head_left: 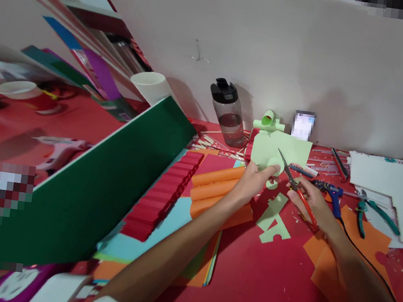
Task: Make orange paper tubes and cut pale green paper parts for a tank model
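Note:
My left hand (256, 179) pinches a small round piece of light green paper (275, 166) between thumb and fingers. In my right hand (310, 201) is a pair of scissors (304, 202) with red-orange handles, its blades pointing up and left beside the paper piece. Behind both hands a larger light green sheet (279, 149) leans near the wall. Cut-off light green scraps (275, 231) lie on the red table (254, 286) below the hands. Rolled light green tubes (269, 124) stand behind the sheet.
Left of my hands are orange paper rolls (215, 185), a pleated red paper (166, 191) and a green board (108, 178). A water bottle (228, 117) stands by the wall. A blue glue gun (333, 195), pliers (377, 214) and orange sheets (364, 241) lie to the right.

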Demonstrator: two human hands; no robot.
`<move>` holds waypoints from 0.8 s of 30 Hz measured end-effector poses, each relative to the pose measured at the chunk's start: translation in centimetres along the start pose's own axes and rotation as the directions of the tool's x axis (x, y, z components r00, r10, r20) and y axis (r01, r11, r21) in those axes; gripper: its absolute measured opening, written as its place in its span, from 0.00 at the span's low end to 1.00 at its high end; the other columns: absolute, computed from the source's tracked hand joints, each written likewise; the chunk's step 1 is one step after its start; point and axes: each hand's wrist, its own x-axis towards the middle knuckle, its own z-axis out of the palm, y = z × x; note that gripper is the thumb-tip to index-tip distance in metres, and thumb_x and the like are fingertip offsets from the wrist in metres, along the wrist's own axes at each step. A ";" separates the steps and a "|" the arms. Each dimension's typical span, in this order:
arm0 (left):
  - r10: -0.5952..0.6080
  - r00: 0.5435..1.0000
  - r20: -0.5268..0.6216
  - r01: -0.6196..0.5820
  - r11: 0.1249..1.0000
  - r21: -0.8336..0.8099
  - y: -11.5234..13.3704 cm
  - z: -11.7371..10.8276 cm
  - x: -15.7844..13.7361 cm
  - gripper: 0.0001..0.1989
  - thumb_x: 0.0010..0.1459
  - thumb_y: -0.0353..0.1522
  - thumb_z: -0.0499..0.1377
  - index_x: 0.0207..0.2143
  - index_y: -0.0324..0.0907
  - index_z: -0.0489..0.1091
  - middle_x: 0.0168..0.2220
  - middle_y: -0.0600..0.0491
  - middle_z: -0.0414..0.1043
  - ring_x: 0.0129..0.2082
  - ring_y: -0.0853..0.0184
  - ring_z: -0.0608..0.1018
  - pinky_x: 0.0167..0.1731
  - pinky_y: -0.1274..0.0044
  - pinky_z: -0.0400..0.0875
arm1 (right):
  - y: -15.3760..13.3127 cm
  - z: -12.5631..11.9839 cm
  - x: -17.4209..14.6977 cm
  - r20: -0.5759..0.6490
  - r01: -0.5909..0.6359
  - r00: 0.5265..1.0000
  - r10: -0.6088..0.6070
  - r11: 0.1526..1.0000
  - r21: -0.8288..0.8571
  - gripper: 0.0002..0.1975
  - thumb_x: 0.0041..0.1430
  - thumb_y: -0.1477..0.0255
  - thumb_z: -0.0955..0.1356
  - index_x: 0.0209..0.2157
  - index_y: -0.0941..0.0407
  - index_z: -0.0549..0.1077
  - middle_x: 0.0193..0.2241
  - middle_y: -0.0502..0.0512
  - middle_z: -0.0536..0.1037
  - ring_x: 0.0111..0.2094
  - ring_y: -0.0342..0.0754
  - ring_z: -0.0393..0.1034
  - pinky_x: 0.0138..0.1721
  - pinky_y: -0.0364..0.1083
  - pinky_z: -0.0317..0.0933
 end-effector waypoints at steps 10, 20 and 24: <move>0.070 0.997 -0.016 -0.070 0.998 0.000 -0.4 0.1 0.3 0.15 0.53 0.43 0.67 0.29 0.41 0.71 0.23 0.56 0.70 0.24 0.70 0.71 0.28 0.76 0.68 | -1.1 0.1 0.0 -0.017 -0.044 0.999 0.045 0.997 0.069 0.21 0.61 0.53 0.75 0.45 0.54 0.74 0.31 0.49 0.73 0.27 0.44 0.65 0.30 0.45 0.61; 0.097 0.995 0.028 -0.098 0.995 0.027 -0.8 0.4 0.0 0.17 0.56 0.45 0.65 0.28 0.44 0.66 0.25 0.57 0.67 0.24 0.69 0.70 0.30 0.75 0.68 | -1.4 0.6 -0.4 0.040 -0.084 0.996 0.079 0.988 0.128 0.20 0.64 0.53 0.73 0.49 0.51 0.73 0.25 0.44 0.66 0.21 0.41 0.57 0.22 0.43 0.55; 0.131 0.989 0.062 -0.137 0.984 0.115 -0.5 0.2 -0.1 0.17 0.58 0.45 0.64 0.26 0.44 0.65 0.23 0.58 0.67 0.24 0.69 0.70 0.31 0.75 0.67 | -1.4 0.3 -0.4 0.042 -0.067 0.997 0.064 0.995 0.074 0.20 0.63 0.52 0.73 0.45 0.52 0.72 0.27 0.45 0.67 0.24 0.43 0.60 0.26 0.44 0.58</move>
